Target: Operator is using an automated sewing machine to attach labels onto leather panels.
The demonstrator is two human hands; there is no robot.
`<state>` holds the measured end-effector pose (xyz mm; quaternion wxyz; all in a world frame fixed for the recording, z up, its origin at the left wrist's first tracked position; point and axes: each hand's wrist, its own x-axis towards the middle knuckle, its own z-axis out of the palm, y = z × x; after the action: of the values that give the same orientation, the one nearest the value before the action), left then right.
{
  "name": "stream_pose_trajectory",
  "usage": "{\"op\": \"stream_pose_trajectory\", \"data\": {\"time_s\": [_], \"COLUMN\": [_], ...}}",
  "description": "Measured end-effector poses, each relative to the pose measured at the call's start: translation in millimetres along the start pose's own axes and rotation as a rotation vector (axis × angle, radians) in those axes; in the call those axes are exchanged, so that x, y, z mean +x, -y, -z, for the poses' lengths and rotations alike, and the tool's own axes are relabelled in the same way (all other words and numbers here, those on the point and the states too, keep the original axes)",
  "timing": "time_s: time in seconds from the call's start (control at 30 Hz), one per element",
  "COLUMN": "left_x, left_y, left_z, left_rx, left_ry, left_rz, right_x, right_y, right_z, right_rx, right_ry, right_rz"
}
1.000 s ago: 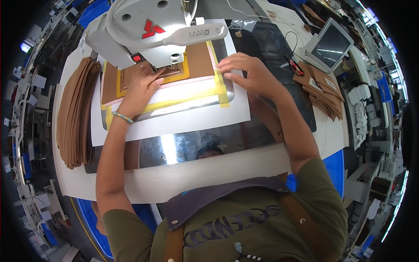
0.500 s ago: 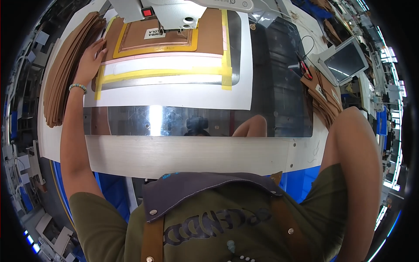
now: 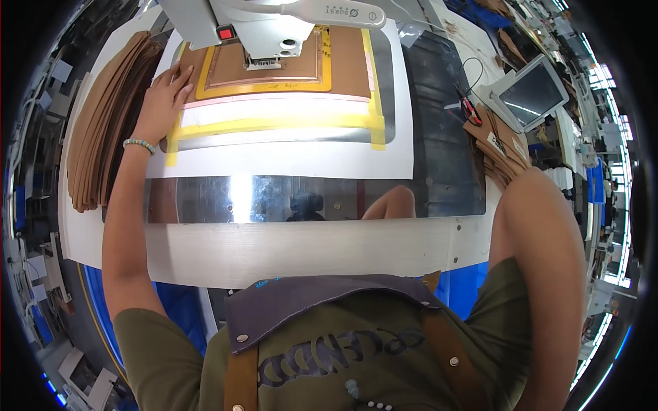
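Observation:
My left hand (image 3: 164,103) lies flat with fingers spread on the left margin of a brown leather-like panel (image 3: 351,65). That panel rests in a white template sheet (image 3: 288,161) edged with yellow tape (image 3: 274,126). A yellow rectangular frame (image 3: 274,87) sits on the panel, around a smaller inner outline. Above it stands the sewing machine head (image 3: 274,31), its presser foot over a white label (image 3: 264,64) that it partly covers. My right arm bends at the elbow on the right, its forearm running down out of the picture; the right hand is out of view.
A thick stack of brown panels (image 3: 106,130) stands left of my left hand. To the right are a dark metal plate (image 3: 449,137), red-handled snips (image 3: 469,109), more brown pieces (image 3: 497,147) with labels, and a tilted screen (image 3: 531,94). A pale table edge (image 3: 301,253) runs in front of me.
The template sheet with the panel and yellow frame has slid right beneath the machine head. My left hand has moved right along with it. The whole view has shifted slightly.

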<state>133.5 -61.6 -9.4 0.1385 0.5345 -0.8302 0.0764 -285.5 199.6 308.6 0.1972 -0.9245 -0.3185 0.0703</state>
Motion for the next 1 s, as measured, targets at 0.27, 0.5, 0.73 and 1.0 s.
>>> {"op": "stream_pose_trajectory", "data": {"time_s": [0.27, 0.5, 0.73, 1.0], "left_x": [18.6, 50.8, 68.1, 6.9], "left_y": [-61.6, -114.6, -106.6, -58.1], "left_z": [-11.8, -32.1, -44.7, 83.2], "left_rx": [-0.311, -0.621, -0.424, -0.104], "left_ry": [-0.231, -0.078, -0.163, -0.453], "left_rz": [-0.043, 0.228, 0.133, 0.121], "right_x": [-27.1, -47.1, -62.3, -74.3], "right_y": [-18.8, -138.5, -181.1, -183.9], "right_z": [-38.1, -149.3, -187.9, -200.6], "right_rx": [0.3, 0.716, 1.09, 1.158], "right_ry": [-0.185, -0.764, -0.94, -0.94], "right_rz": [0.129, -0.135, -0.427, -0.402]}}
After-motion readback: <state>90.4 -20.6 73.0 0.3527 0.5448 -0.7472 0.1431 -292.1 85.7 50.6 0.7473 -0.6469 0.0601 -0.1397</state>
